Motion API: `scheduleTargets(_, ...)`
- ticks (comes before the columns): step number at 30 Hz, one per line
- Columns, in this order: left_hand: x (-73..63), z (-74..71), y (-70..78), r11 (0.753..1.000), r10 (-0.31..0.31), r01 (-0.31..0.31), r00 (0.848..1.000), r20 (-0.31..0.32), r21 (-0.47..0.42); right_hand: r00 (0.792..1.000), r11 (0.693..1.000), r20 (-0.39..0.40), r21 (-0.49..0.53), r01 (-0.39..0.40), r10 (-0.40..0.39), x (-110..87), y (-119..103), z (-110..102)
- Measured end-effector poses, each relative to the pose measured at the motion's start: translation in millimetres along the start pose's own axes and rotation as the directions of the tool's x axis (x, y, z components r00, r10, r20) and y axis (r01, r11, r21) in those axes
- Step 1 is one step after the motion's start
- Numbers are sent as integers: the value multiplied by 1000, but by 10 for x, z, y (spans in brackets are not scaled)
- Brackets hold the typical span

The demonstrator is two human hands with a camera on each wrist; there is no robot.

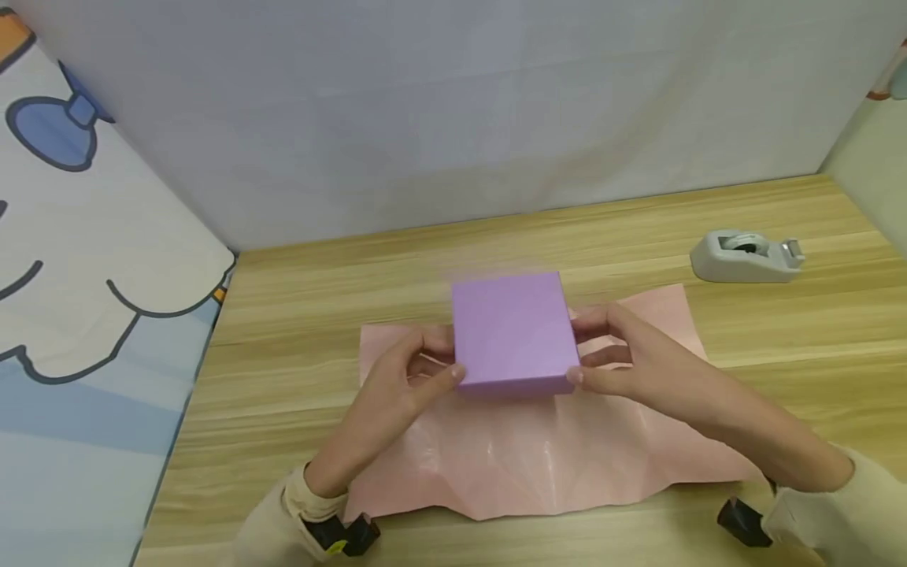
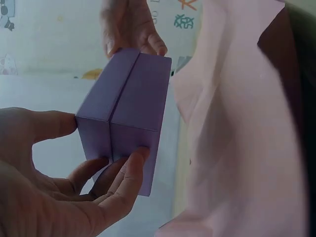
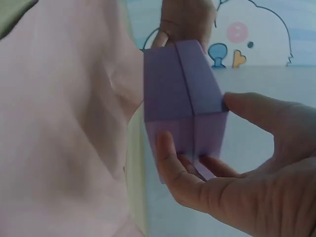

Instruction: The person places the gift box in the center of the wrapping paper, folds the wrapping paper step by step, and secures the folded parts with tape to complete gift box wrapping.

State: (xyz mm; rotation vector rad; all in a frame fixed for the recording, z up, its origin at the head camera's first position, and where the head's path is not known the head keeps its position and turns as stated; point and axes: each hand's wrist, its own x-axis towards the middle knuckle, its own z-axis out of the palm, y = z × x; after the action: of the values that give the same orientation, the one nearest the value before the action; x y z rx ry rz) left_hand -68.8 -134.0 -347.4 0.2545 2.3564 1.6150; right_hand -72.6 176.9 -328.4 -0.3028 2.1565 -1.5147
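Observation:
Between both hands is a purple lidded box (image 1: 517, 327), raised over a sheet of pink wrapping paper (image 1: 524, 457). My left hand (image 1: 400, 386) grips its left side, thumb at the near corner and fingers along the side wall. On the opposite side my right hand (image 1: 631, 354) holds it the same way. The left wrist view shows the seam between lid and base on the box (image 2: 131, 103), with left fingertips on its end face. In the right wrist view, the right fingers press the other end of the box (image 3: 185, 94). The box's underside is hidden in the head view.
A grey tape dispenser (image 1: 744, 258) stands at the back right of the wooden table (image 1: 283, 354). The pink paper is creased, with an uneven near edge. A pale cloth (image 1: 460, 118) hangs behind the table, and a cartoon-printed cloth (image 1: 127, 260) hangs at the left.

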Motion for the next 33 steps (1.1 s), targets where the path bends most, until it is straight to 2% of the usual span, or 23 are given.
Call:
scheduleTargets(6,-62,218,-35,1000,-16,16,998,54,10,1000,999,-1,45,-20,20,-203,268,-15)
scheduleTargets(12,-89,342,-96,999,-42,39,994,99,27,1000,996,23,87,-17,15,-293,438,-19)
scheduleTargets(21,-108,425,-207,994,-85,76,989,122,72,999,996,33,92,-14,11,-270,637,73)
scheduleTargets(29,-123,446,-254,994,-75,63,988,138,89,999,999,33,54,10,-11,-251,689,117)
scheduleTargets(33,-134,451,-270,980,-58,35,992,115,194,999,999,26,16,34,-34,-258,688,125)
